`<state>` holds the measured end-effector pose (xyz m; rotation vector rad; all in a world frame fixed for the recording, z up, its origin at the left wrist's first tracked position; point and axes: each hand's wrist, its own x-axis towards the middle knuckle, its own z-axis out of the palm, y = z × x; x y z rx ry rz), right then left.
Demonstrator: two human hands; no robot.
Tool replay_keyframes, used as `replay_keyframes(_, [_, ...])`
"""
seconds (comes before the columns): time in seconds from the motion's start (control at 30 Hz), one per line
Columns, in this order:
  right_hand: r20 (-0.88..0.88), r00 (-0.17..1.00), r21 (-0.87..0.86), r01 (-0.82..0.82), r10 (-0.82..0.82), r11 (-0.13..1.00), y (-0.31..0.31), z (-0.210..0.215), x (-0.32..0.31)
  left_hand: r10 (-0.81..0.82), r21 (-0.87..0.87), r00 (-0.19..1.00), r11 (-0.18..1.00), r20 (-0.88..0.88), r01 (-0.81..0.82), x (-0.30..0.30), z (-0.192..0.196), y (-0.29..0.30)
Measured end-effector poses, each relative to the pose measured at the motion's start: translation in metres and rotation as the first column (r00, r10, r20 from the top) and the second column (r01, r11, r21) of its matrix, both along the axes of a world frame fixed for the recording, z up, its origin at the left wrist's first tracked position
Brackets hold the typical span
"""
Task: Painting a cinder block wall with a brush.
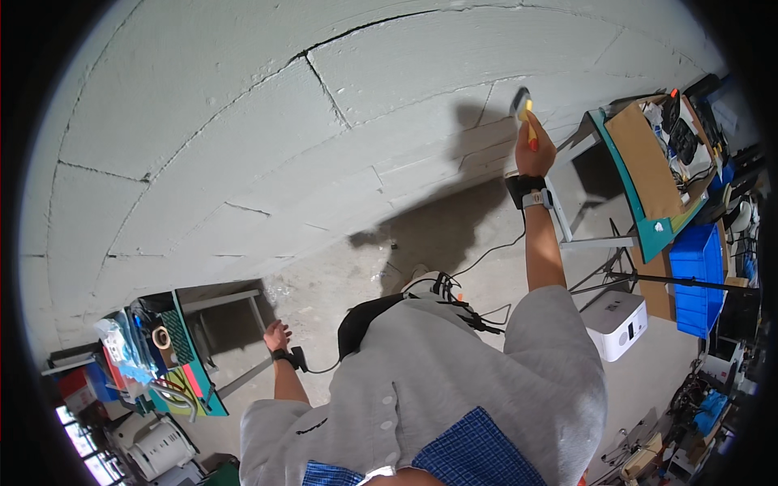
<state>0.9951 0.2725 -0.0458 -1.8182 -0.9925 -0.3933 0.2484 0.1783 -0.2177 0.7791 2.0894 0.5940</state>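
My right hand [536, 152] is raised and closed around the handle of a scraper [523, 104], yellow with a red end. The tool's broad dark head points up and away toward the pale grey block wall [405, 81]. Whether its edge touches the wall I cannot tell. My left hand [277, 335] hangs low at my left side, fingers loosely apart, holding nothing. It is nearest to the table [188, 356] on the left. Each wrist wears a black strap with a cable, and a watch [537, 198] sits on my right wrist.
A cluttered table [616, 178] with a cardboard box stands at the right by the wall. Behind it come a blue crate [698, 279], a white device [614, 324] and a thin black stand. Dark cables [486, 263] trail near my feet.
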Motion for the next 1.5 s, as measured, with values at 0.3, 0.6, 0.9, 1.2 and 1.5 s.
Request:
replay_keyframes(0.3, [-0.080,0.803,-0.047,-0.595,0.591,0.802,-0.008,-0.007,-0.119,0.051,0.018,0.997,0.998,0.063,-0.053,-0.018,-0.028,-0.034])
replay_keyframes(0.6, [-0.077,0.382,0.032,-0.922,0.921,0.386,0.043,0.023,-0.268,0.180,0.066,0.977,0.983,-0.117,-0.173,-0.007,0.011,-0.090])
replay_keyframes(0.9, [-0.036,0.264,-0.003,-0.965,0.964,0.264,0.074,0.017,-0.388,0.497,-0.175,0.866,0.858,0.045,-0.483,-0.064,-0.025,-0.186])
replay_keyframes(1.2, [-0.009,0.484,-0.033,-0.875,0.875,0.483,0.072,0.007,-0.414,0.263,-0.136,0.962,0.953,-0.076,-0.272,-0.147,-0.081,-0.189])
replay_keyframes(1.5, [0.068,0.664,-0.077,-0.740,0.744,0.668,0.038,-0.004,-0.355,0.325,-0.055,0.940,0.946,0.109,-0.320,-0.087,-0.037,-0.095])
